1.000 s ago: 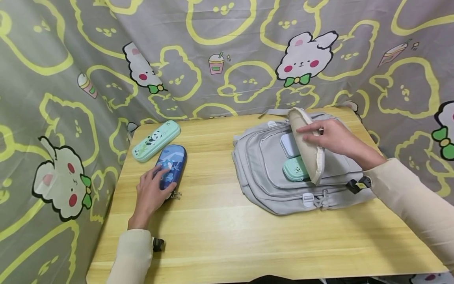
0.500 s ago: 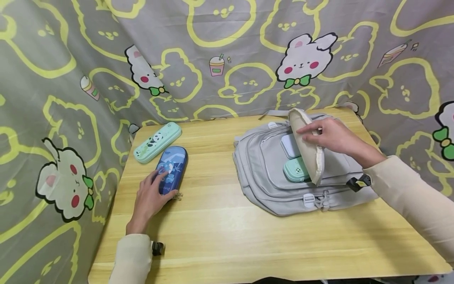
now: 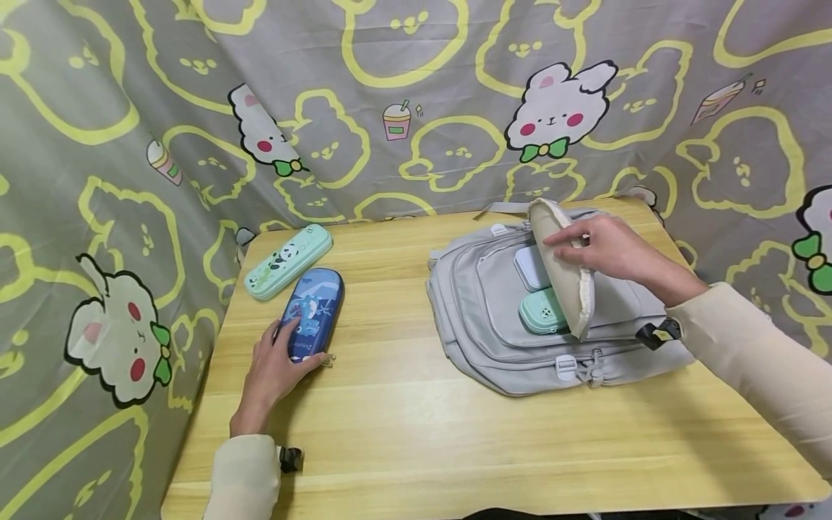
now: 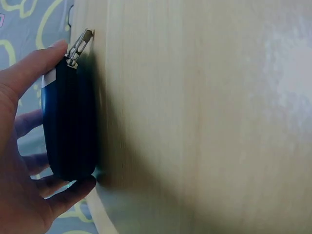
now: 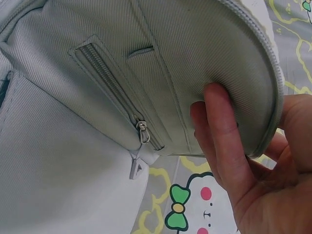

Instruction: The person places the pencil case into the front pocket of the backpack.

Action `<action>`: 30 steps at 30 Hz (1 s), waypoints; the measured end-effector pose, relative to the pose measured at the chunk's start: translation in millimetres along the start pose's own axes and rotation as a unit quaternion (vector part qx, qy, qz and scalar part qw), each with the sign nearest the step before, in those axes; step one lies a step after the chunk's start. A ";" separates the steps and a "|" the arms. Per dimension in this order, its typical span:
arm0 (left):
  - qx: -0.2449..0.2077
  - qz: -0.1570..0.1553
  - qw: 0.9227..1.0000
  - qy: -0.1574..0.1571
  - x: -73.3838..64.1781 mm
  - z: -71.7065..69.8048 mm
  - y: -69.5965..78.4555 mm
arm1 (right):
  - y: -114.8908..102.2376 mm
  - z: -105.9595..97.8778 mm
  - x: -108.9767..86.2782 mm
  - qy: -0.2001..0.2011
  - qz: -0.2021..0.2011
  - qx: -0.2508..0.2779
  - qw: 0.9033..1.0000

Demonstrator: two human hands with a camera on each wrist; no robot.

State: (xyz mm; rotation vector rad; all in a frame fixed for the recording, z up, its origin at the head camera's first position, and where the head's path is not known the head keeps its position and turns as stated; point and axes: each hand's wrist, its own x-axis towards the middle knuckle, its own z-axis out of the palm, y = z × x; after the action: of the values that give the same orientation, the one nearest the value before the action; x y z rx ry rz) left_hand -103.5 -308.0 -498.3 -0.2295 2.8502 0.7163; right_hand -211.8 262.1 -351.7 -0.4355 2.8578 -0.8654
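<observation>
A dark blue pencil case with a cartoon print lies on the left side of the table. My left hand grips its near end, thumb on the right by the metal zip pulls and fingers along the left side. On the right rests a grey backpack. My right hand holds up its cream-edged flap, fingers on one face and thumb behind. A mint green case and a pale white-blue case show at the flap's left, partly covered by it.
A mint green panda pencil case lies just beyond the blue one. The wooden table is backed by a patterned grey curtain at the rear and sides. A zipped inner pocket shows inside the flap.
My left hand has drawn slightly nearer, its fingers sliding from the blue pencil case's top to its left edge, uncovering more print. The right hand and flap have held still.
</observation>
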 end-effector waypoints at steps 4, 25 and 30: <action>-0.011 -0.023 1.000 -0.005 -1.1 0.6 0.2 | -1.7 0.2 0.8 -0.007 -0.002 -0.004 1.000; -0.040 0.002 0.998 0.049 4.6 -4.4 -5.6 | -6.0 -2.7 1.8 -0.014 -0.016 -0.026 0.999; -0.029 0.021 0.998 0.048 7.8 -7.9 -1.5 | -6.4 -2.2 2.1 -0.017 -0.018 -0.032 0.999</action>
State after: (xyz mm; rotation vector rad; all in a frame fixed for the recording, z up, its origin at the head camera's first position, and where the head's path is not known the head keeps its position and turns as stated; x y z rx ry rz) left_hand -111.9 -313.9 -494.0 -0.2197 2.9345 0.8186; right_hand -212.7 257.4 -346.3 -0.5059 2.8602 -0.7673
